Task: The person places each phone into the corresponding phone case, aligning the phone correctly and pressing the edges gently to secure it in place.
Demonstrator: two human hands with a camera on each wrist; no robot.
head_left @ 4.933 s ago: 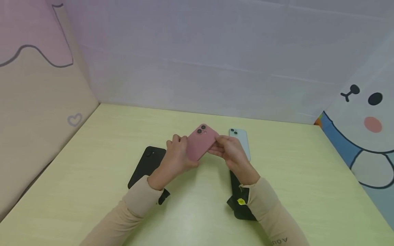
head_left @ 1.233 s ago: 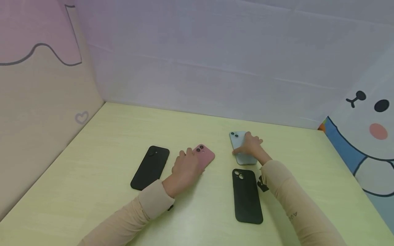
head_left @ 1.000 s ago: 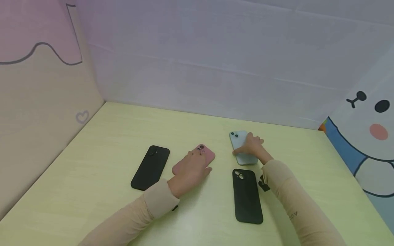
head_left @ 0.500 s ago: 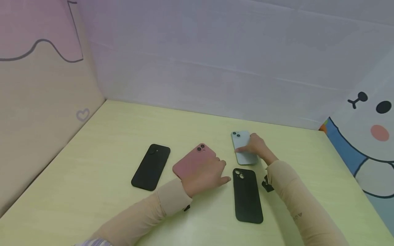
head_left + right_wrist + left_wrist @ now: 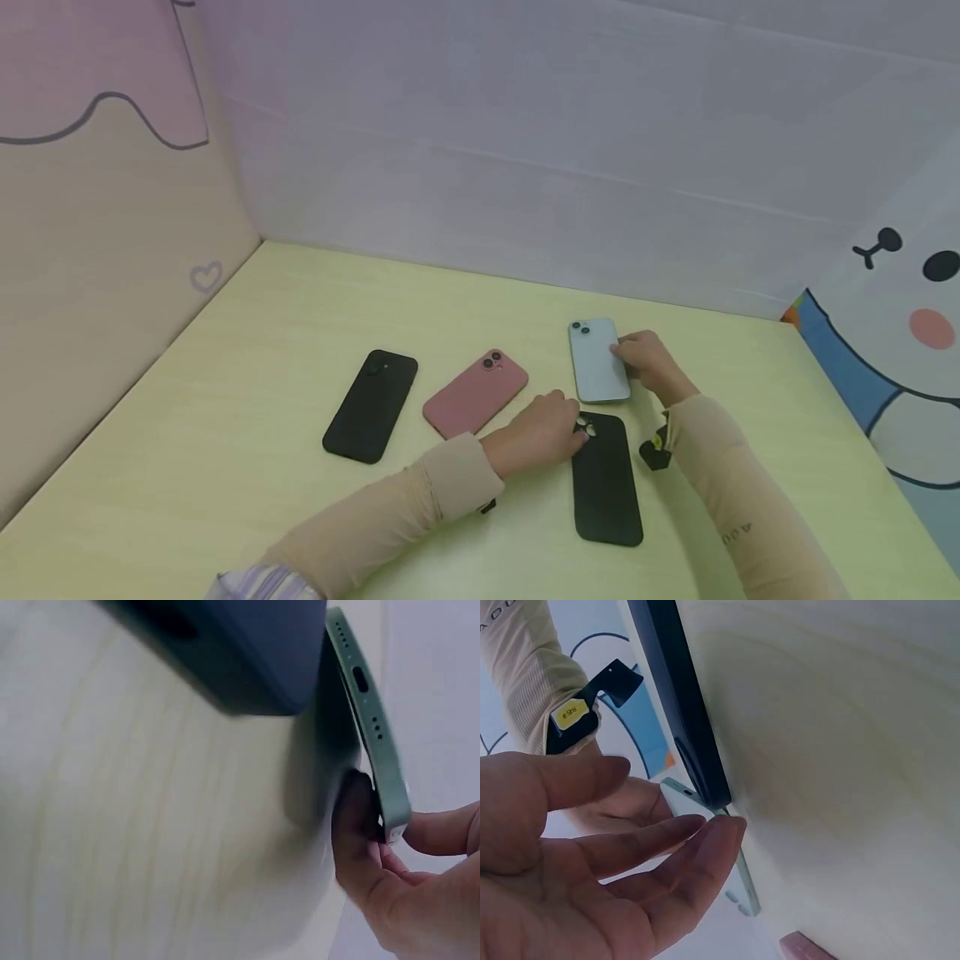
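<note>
Farthest to the left of the left hand (image 5: 536, 435), the black phone (image 5: 371, 406) lay flat on the pale yellow table (image 5: 225, 500), seen in the head view only. Next came the pink phone (image 5: 476, 393), ahead of that hand and just to its left, nearly whole in the head view but a mere corner in the left wrist view. The left wrist view also showed the left thumb standing apart from the fingers, and a yellow label (image 5: 571, 714) on the black strap (image 5: 619, 684) at the right wrist, little more than a speck from the head. The right wrist view gave the port and speaker holes of the pale blue phone (image 5: 599, 360), with the side by the right hand (image 5: 656, 365) raised off the table.

The left hand was partly open, its fingers loosely bent and holding nothing, over the camera end of the black phone case (image 5: 606, 479); whether it touched the case could not be told. The case stretched back from there, between the two sleeves (image 5: 375, 521). The right hand pinched the right edge of the pale blue phone, thumb on the back, fingers beneath.

Counted up, there were three phones and one case, two lenses each on the pink and pale blue phones, and two hands in two beige sleeves
</note>
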